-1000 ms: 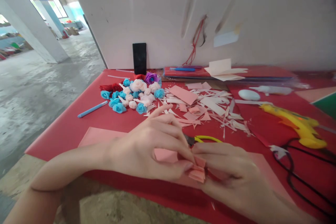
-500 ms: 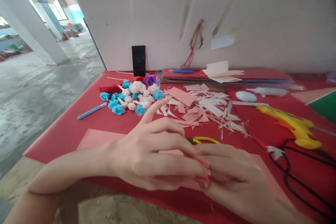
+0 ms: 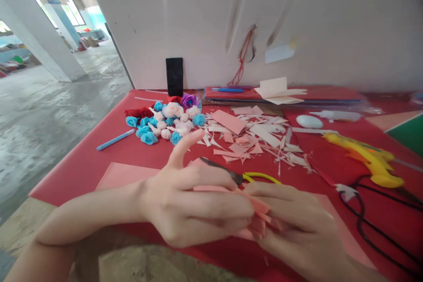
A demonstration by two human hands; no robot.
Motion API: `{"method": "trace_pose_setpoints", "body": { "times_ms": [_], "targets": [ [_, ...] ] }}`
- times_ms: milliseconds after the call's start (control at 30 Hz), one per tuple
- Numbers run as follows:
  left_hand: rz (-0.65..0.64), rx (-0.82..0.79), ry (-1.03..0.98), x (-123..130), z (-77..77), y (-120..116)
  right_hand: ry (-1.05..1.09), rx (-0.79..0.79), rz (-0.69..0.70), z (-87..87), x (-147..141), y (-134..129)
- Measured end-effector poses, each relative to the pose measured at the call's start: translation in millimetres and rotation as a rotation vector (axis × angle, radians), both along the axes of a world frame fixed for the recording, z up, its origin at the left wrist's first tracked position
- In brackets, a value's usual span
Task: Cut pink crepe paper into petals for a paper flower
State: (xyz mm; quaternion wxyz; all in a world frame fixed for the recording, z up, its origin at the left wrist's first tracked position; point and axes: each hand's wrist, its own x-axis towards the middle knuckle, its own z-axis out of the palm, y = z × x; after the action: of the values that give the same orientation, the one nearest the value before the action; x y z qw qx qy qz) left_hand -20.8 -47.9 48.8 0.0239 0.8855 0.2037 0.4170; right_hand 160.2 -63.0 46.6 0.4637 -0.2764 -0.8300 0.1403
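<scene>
A folded piece of pink paper (image 3: 261,213) is pinched between my two hands above the front of the red table. My left hand (image 3: 198,202) has its fingers closed on the paper's left side, with one finger sticking up and away. From the right, my right hand (image 3: 297,220) grips the same paper, and its fingertips are partly hidden. Just behind the hands lie scissors with yellow handles (image 3: 261,177) and dark blades. Beneath the hands rests a larger pink sheet (image 3: 125,175), mostly covered by them.
Blue, white, red and purple paper flowers (image 3: 172,121) are heaped at the back left, near a propped phone (image 3: 174,76) and a blue pen (image 3: 115,139). Paper scraps (image 3: 264,134) spread behind the scissors. A yellow glue gun (image 3: 366,154) with a black cord (image 3: 361,224) lies right.
My left hand's fingers have shifted slightly left and down, showing more of the folded pink paper. The scissors' dark blades have come into view. The things on the table stay put.
</scene>
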Motion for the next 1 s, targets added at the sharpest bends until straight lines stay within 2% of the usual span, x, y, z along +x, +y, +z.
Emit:
{"method": "trace_pose_setpoints", "body": {
  "times_ms": [33, 67, 133, 300, 500, 667, 833, 1000],
  "targets": [
    [-0.050, 0.189, 0.008, 0, 6.7, -1, -0.001, -0.003, 0.005, -0.5, 0, 0],
    [-0.054, 0.294, 0.004, 0, 12.6, -1, 0.003, -0.002, 0.010, -0.9, 0, -1],
    [-0.053, 0.379, 0.020, 0, 21.1, -2, -0.003, -0.004, 0.026, -1.5, 1, -1],
    [-0.028, 0.281, 0.075, -1, 26.4, -3, -0.028, 0.012, 0.040, -2.0, 2, 0],
    [-0.036, 0.272, 0.087, -2, 23.5, -1, 0.005, -0.036, 0.052, -4.5, 3, 1],
    [0.001, 0.090, 0.047, 2, 19.2, 0, 0.012, -0.064, 0.020, -5.8, 3, -1],
    [-0.075, -0.159, -0.035, 4, 14.4, 1, -0.006, -0.053, -0.006, -8.8, 5, -1],
    [-0.143, -0.348, -0.053, 4, 16.1, 0, 0.011, 0.011, -0.004, -7.8, 3, 0]
  ]
}}
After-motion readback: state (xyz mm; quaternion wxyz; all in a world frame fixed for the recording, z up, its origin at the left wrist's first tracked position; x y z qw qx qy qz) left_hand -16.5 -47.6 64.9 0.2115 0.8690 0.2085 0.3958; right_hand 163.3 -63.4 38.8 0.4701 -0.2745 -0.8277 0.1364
